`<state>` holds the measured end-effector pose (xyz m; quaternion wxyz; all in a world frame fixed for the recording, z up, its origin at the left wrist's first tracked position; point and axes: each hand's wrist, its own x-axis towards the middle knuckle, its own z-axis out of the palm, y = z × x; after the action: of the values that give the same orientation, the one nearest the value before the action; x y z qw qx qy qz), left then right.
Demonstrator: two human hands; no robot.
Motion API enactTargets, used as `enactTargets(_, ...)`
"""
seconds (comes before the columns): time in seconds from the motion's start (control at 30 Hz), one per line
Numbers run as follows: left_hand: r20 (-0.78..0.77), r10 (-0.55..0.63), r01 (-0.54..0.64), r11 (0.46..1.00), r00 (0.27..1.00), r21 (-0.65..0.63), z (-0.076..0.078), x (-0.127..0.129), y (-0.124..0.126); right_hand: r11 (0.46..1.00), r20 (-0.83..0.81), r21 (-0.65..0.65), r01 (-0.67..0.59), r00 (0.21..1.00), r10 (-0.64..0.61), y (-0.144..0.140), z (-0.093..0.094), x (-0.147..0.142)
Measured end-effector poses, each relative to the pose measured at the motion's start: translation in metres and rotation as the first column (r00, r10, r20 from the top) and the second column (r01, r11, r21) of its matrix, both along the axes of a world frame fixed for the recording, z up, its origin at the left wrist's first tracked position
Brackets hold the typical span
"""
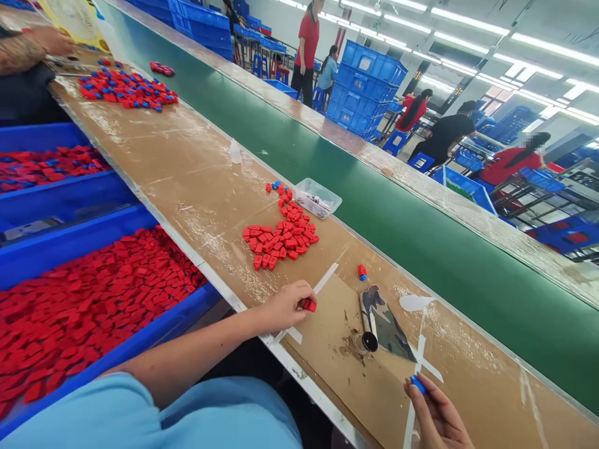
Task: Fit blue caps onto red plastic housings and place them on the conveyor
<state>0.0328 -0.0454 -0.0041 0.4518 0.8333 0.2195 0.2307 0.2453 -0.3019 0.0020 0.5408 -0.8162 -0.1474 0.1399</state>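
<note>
My left hand (289,305) is closed around a small red plastic piece (307,305) over the cardboard mat (327,349). Between the thumb and fingers of my right hand (437,408), at the mat's right side, is a small blue plastic piece (418,384). A heap of red plastic pieces (285,237) lies beyond my left hand. On the mat, a small dark-topped jar (369,341) stands beside a folded camouflage cloth (388,327). Farther back lies one joined red and blue piece (362,272).
Blue crates of red pieces (93,312) stand at my left. A clear plastic box (318,198) and a white bottle (234,151) sit along the green conveyor belt (374,212). At the far left, a co-worker's hand (51,41) is near a red and blue pile (126,87).
</note>
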Motion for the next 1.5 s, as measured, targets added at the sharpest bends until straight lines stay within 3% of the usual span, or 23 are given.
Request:
enactTargets(0.13, 0.020, -0.083, 0.085, 0.994, 0.996, -0.072, -0.009, 0.018, -0.016, 0.995, -0.037, 0.040, -0.090, 0.995, 0.092, 0.006, -0.001, -0.007)
enactTargets(0.27, 0.006, -0.139, 0.139, 0.987, 0.990, -0.083, -0.013, 0.026, -0.022, 0.981, 0.051, 0.061, -0.184, 0.982, 0.181, 0.014, 0.001, -0.018)
enactTargets(0.43, 0.017, -0.176, 0.177, 0.982, 0.984, -0.067, -0.003, 0.029, -0.028, 0.950, 0.269, 0.007, -0.313, 0.915, 0.299, 0.023, 0.007, -0.024)
enactTargets(0.53, 0.075, -0.183, 0.190, 0.977, 0.980, -0.100, 0.003, 0.033, -0.033, 0.934, 0.319, 0.004, -0.357, 0.886, 0.337, 0.029, 0.008, -0.023)
enactTargets(0.67, 0.106, -0.230, 0.240, 0.967, 0.967, -0.090, 0.001, 0.040, -0.041, 0.938, 0.383, 0.003, -0.348, 0.866, 0.320, 0.038, 0.008, -0.019)
enactTargets(0.87, 0.092, -0.241, 0.250, 0.964, 0.966, -0.095, -0.018, 0.044, -0.047, 0.882, 0.552, -0.276, -0.383, 0.688, 0.471, 0.045, 0.020, -0.012)
enactTargets(0.97, 0.088, -0.255, 0.263, 0.960, 0.963, -0.093, -0.021, 0.042, -0.046, 0.850, 0.583, -0.347, -0.396, 0.619, 0.527, 0.047, 0.023, -0.011)
enactTargets(1.27, 0.156, -0.217, 0.240, 0.959, 0.964, -0.150, -0.018, 0.040, -0.045, 0.825, 0.621, -0.424, -0.374, 0.542, 0.566, 0.053, 0.016, -0.007)
enactTargets(1.5, 0.189, -0.155, 0.204, 0.939, 0.970, -0.278, -0.036, 0.044, -0.048, 0.811, 0.643, -0.439, -0.387, 0.495, 0.585, 0.054, 0.016, -0.006)
